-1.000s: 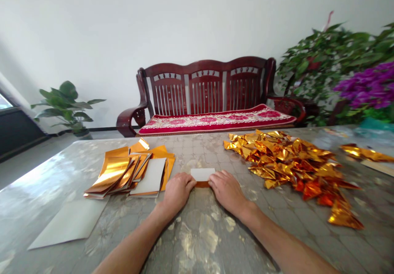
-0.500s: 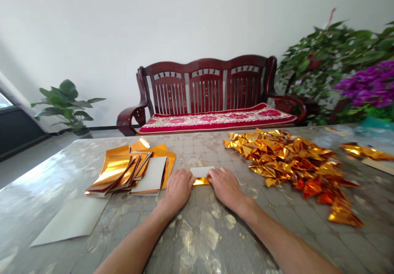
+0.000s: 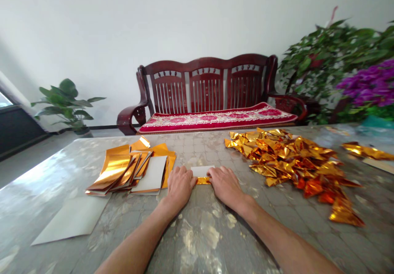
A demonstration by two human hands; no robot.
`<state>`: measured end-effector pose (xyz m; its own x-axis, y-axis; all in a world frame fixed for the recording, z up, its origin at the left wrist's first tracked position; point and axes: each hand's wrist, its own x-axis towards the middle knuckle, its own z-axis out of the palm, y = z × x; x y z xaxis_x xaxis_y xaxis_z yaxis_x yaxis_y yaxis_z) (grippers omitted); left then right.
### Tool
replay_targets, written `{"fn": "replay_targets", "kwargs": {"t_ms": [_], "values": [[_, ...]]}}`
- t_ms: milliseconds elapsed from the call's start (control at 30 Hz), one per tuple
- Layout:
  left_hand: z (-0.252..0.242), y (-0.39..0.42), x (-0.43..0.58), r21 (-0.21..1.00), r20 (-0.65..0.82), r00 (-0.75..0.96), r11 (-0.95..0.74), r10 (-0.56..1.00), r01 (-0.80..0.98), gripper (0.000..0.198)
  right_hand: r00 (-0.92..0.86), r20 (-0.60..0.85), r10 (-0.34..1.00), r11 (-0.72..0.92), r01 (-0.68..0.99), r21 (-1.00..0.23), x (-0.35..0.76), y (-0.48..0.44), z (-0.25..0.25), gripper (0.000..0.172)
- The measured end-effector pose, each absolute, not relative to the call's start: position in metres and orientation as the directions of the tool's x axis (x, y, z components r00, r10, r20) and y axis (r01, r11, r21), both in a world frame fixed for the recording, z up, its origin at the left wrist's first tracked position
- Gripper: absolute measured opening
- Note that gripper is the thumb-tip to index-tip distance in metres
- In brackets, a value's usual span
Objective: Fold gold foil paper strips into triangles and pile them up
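A sheet of gold foil paper lies on the table between my hands, white side up, with its near edge folded over into a narrow gold strip. My left hand presses and grips the left end of that fold, fingers curled. At the right end, my right hand pinches the same strip; its fingertips are partly hidden. To the left sits a loose stack of gold foil sheets, some with the white side up. A pile of folded gold foil pieces spreads out on the right.
A single pale sheet lies at the left on the patterned table. At the far right are another gold piece and clear plastic. Behind the table stands a wooden bench, with plants on both sides.
The gold strip at the near edge looks narrower and more creased. My left hand has shifted very slightly; both hands stay on the paper.
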<state>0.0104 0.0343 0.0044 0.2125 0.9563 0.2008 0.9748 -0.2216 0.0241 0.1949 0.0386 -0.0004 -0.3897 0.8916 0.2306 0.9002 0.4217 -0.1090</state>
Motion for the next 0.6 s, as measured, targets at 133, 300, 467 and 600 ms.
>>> {"fn": "replay_targets", "kwargs": {"t_ms": [133,300,467,600], "values": [[0.003,0.033,0.01,0.057,0.294,0.216,-0.243,0.931,0.968,0.017,-0.373,0.266,0.889,0.408,0.909,-0.086,0.195,0.037,-0.004,0.014],[-0.001,0.03,0.008,0.089,0.332,0.426,-0.478,0.842,0.874,0.014,-0.428,0.354,0.832,0.451,0.892,0.019,0.193,0.033,-0.001,0.012],[-0.001,0.018,0.016,-0.027,0.185,0.518,-0.522,0.835,0.852,0.015,-0.608,0.283,0.742,0.619,0.783,0.058,0.192,0.026,0.004,0.014],[0.0,0.003,0.027,-0.146,0.131,0.512,-0.494,0.849,0.857,0.025,-0.598,0.264,0.757,0.608,0.792,0.051,0.19,0.017,-0.004,0.03]]}}
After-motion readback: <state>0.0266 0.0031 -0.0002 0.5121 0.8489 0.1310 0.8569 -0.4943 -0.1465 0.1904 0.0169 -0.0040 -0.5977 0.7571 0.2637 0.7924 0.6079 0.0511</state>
